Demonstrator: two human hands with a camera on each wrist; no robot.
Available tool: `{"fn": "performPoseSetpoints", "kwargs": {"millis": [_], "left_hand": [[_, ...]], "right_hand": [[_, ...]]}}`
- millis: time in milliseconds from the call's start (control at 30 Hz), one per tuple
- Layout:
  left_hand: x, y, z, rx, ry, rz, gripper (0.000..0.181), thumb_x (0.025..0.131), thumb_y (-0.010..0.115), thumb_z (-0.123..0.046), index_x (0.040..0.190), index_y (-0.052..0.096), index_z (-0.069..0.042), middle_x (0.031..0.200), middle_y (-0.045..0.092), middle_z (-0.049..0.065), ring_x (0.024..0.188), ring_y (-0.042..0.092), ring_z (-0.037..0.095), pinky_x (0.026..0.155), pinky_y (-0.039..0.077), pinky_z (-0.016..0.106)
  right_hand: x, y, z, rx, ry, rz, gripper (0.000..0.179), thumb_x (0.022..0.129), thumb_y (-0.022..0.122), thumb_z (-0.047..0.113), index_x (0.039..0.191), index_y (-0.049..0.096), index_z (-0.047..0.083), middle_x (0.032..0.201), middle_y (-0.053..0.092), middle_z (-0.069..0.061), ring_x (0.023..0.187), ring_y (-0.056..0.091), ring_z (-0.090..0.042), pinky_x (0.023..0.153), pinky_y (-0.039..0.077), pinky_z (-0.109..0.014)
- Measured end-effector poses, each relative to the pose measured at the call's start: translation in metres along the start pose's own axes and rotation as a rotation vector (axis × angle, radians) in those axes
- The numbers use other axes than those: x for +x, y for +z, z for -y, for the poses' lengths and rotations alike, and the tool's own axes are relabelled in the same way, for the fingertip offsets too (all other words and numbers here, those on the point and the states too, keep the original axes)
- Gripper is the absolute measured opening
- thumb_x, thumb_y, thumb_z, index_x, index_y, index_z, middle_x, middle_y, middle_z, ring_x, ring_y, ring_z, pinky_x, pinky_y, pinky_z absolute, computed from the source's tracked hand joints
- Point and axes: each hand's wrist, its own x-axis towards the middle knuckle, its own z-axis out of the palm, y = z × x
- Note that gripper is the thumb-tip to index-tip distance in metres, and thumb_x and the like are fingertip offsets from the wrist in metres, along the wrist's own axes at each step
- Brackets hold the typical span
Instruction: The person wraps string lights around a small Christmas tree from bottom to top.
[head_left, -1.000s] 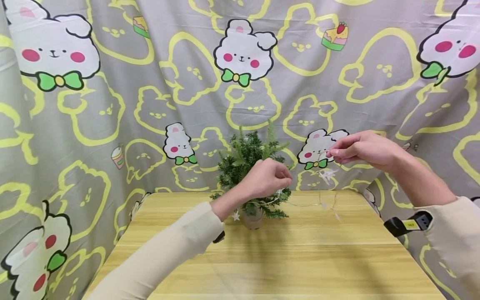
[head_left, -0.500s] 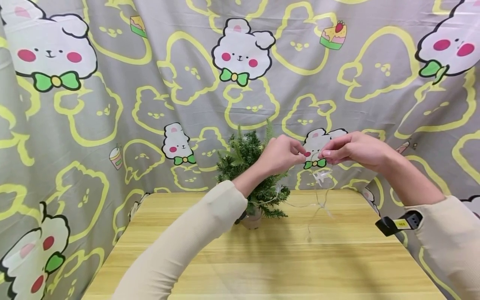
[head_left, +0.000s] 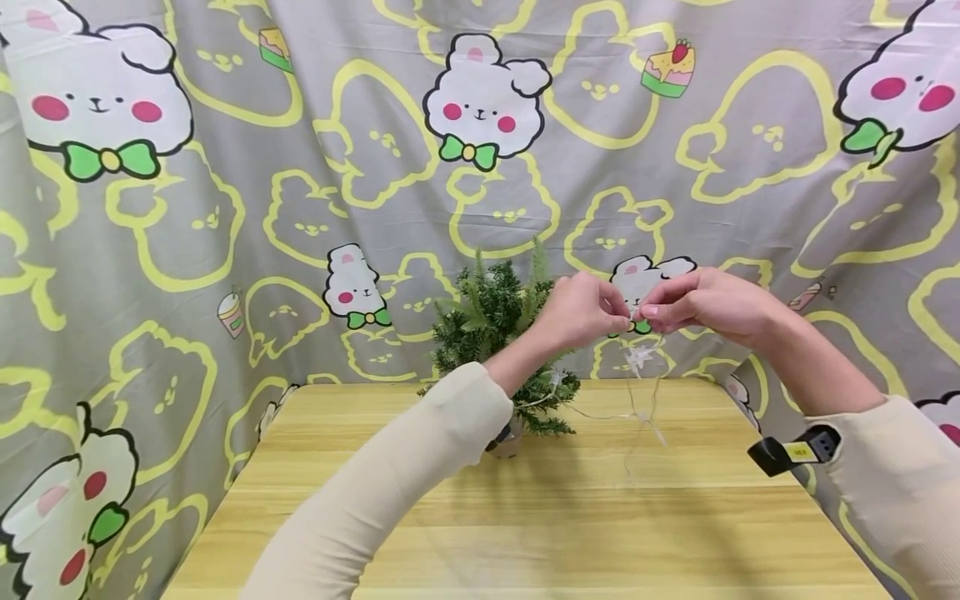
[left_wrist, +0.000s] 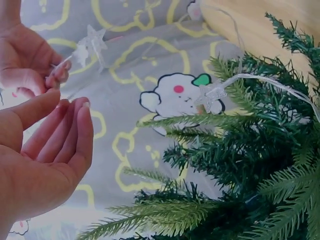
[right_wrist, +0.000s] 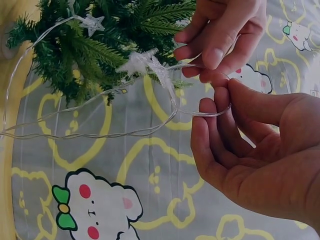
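The string of lights (right_wrist: 75,135) hangs in the air from the two hands, just to the right of a little green tree (head_left: 487,317). The right hand (head_left: 712,307) pinches a thin, clear loop of its wire between thumb and finger. The left hand (head_left: 587,310) is right beside it, its thumb and fingertips close together at the same loop. I cannot tell if the left one pinches the wire or only touches it. The fingertips of both hands nearly meet.

Under the hands, a bunch of clear stars (right_wrist: 160,70) dangles, and more wire droops below. One line of wire goes across to the low branches of the tree, where another star (right_wrist: 92,23) sits.

The tree stands in a small pot (head_left: 507,444) near the back of the yellow wood desk (head_left: 525,533). The left arm, in a cream sleeve (head_left: 390,475), hides part of the tree and pot. Behind is a gray cloth (head_left: 390,158) with white bunnies and yellow outlines. A black strap thing (head_left: 795,451) is at the right wrist.
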Motion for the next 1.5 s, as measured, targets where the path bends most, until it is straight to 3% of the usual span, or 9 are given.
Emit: {"fn": "performPoseSetpoints", "kwargs": {"millis": [267, 500, 733, 933, 1133, 1300, 1500], "left_hand": [[0.002, -0.006, 0.002, 0.035, 0.014, -0.019, 0.005, 0.087, 0.078, -0.015, 0.084, 0.079, -0.019, 0.075, 0.073, -0.008, 0.068, 0.065, 0.006, 0.062, 0.05, 0.018], [0.004, -0.021, -0.001, 0.003, 0.04, -0.091, 0.007, 0.087, 0.077, -0.011, 0.085, 0.08, -0.017, 0.08, 0.078, -0.004, 0.065, 0.067, 0.004, 0.06, 0.051, 0.016], [0.008, -0.042, -0.002, -0.016, 0.025, -0.189, 0.01, 0.088, 0.072, -0.009, 0.089, 0.079, -0.015, 0.085, 0.079, -0.001, 0.07, 0.07, 0.006, 0.061, 0.053, 0.017], [0.007, -0.057, -0.008, -0.028, 0.06, -0.226, 0.013, 0.088, 0.068, -0.005, 0.087, 0.077, -0.014, 0.084, 0.078, 0.0, 0.069, 0.07, 0.008, 0.061, 0.052, 0.02], [0.0, -0.065, -0.02, -0.07, 0.043, -0.165, 0.009, 0.09, 0.064, -0.009, 0.09, 0.071, -0.014, 0.08, 0.077, -0.002, 0.068, 0.07, 0.008, 0.054, 0.049, 0.022], [-0.007, -0.067, -0.03, -0.117, 0.041, -0.096, 0.004, 0.094, 0.063, -0.01, 0.094, 0.066, -0.011, 0.081, 0.077, 0.0, 0.066, 0.071, 0.006, 0.051, 0.049, 0.022], [-0.013, -0.07, -0.044, -0.158, 0.081, -0.051, 0.004, 0.096, 0.059, -0.009, 0.093, 0.061, -0.01, 0.079, 0.075, -0.001, 0.064, 0.071, 0.008, 0.058, 0.055, 0.022]], "right_hand": [[0.001, 0.001, 0.002, 0.054, 0.003, 0.044, 0.018, 0.097, 0.069, 0.019, 0.104, 0.07, 0.002, 0.083, 0.061, -0.001, 0.08, 0.059, -0.019, 0.077, 0.054, -0.031], [0.001, 0.0, 0.003, 0.088, 0.028, 0.09, 0.011, 0.094, 0.07, 0.012, 0.102, 0.071, 0.006, 0.091, 0.067, 0.001, 0.088, 0.064, -0.019, 0.082, 0.056, -0.031], [-0.002, -0.004, 0.002, 0.068, 0.028, 0.107, 0.014, 0.097, 0.068, 0.017, 0.105, 0.072, 0.006, 0.091, 0.065, 0.002, 0.087, 0.064, -0.018, 0.082, 0.056, -0.03], [-0.003, -0.007, 0.003, 0.081, 0.017, 0.089, 0.025, 0.1, 0.065, 0.019, 0.113, 0.07, -0.001, 0.091, 0.067, -0.001, 0.083, 0.063, -0.017, 0.079, 0.057, -0.03], [-0.004, -0.007, 0.006, 0.085, 0.028, 0.025, 0.034, 0.1, 0.065, 0.02, 0.122, 0.068, -0.004, 0.105, 0.074, 0.003, 0.086, 0.066, -0.016, 0.08, 0.058, -0.03], [-0.006, -0.008, 0.007, 0.109, 0.029, 0.037, 0.029, 0.1, 0.065, 0.018, 0.119, 0.068, -0.003, 0.097, 0.072, 0.002, 0.083, 0.066, -0.017, 0.079, 0.058, -0.029], [-0.008, -0.011, 0.009, 0.123, 0.003, 0.078, 0.021, 0.102, 0.061, 0.017, 0.114, 0.066, 0.0, 0.089, 0.064, -0.002, 0.082, 0.062, -0.019, 0.079, 0.056, -0.03]]}}
